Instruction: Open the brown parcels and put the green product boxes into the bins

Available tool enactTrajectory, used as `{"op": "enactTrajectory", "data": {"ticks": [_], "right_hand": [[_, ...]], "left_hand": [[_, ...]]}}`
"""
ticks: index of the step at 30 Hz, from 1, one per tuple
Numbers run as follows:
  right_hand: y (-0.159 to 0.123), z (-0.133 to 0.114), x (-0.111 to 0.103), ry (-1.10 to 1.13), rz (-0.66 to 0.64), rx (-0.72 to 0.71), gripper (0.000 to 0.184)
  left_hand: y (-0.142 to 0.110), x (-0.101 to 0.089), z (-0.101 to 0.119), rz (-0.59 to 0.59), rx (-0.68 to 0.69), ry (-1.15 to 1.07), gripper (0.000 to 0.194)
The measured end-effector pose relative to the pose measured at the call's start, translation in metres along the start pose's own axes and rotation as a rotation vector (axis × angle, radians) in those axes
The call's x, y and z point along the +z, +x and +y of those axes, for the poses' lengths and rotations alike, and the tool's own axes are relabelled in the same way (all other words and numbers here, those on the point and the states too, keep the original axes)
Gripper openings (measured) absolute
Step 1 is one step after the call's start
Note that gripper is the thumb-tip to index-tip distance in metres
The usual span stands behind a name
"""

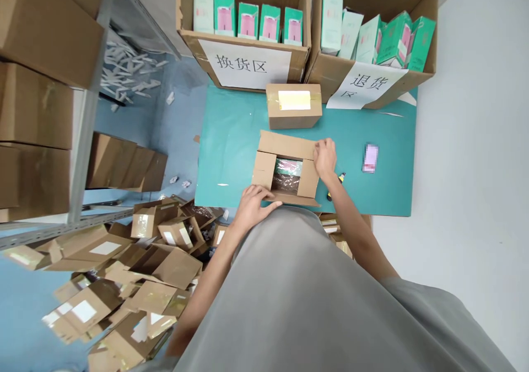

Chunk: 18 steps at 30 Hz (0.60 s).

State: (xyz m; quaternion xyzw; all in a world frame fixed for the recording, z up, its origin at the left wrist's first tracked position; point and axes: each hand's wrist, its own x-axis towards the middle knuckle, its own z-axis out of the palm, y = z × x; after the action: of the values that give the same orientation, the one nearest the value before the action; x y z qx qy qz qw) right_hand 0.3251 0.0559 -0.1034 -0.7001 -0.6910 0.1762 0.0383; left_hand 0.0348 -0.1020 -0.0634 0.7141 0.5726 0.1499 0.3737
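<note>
A small cardboard box (307,178) lies on the teal table with its flaps folded outward. Inside is a green-and-pink packet (289,166) under clear plastic wrap; its lower part is hard to make out. At the box's near left corner, my left hand (255,208) rests with fingers on the flap and thumb spread away from them. Fingers of my right hand (325,157) are closed on the far right flap corner. Beside my right wrist lies a yellow-and-black box cutter (341,178), partly covered by the forearm.
A taped, labelled carton (294,121) stands just behind the open box. Two large cartons (193,49) (430,66) hold several green-and-white product boxes. A blurred pink phone-like item (371,158) lies on the table (231,140). Empty cartons (177,267) pile up on the floor beside a shelf (93,85).
</note>
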Motion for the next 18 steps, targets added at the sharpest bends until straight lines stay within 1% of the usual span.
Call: {"op": "enactTrajectory", "data": {"ticks": [2,4,6,8,10,12,13,15,18], "right_hand": [[-0.021,-0.014,-0.002,-0.018,-0.045,-0.131,0.038],[-0.044,-0.029,0.004,-0.012,-0.123,-0.213,0.031],[-0.066,-0.042,0.012,-0.065,-0.213,-0.269,0.025],[-0.084,-0.05,0.016,-0.142,-0.267,-0.297,0.023],[-0.096,-0.052,0.014,-0.181,-0.254,-0.3,0.026],[-0.105,-0.047,0.006,-0.178,-0.201,-0.286,0.031],[-0.109,-0.042,0.0,-0.167,-0.17,-0.27,0.034],[-0.118,-0.028,-0.01,-0.131,-0.105,-0.223,0.039],[-0.132,-0.005,-0.02,-0.053,-0.025,-0.125,0.041]], "left_hand": [[0.006,-0.01,0.004,-0.05,-0.008,-0.032,0.036],[0.018,-0.018,0.006,-0.116,-0.026,0.02,0.042],[0.035,-0.022,0.008,-0.206,-0.011,0.12,0.045],[0.056,-0.019,0.012,-0.327,0.035,0.211,0.054],[0.074,-0.013,0.019,-0.447,0.037,0.325,0.051],[0.085,-0.008,0.028,-0.511,-0.006,0.462,0.041],[0.087,-0.006,0.032,-0.509,-0.02,0.516,0.038],[0.083,-0.009,0.038,-0.44,-0.004,0.566,0.039],[0.067,-0.025,0.033,-0.289,0.046,0.566,0.047]]}}
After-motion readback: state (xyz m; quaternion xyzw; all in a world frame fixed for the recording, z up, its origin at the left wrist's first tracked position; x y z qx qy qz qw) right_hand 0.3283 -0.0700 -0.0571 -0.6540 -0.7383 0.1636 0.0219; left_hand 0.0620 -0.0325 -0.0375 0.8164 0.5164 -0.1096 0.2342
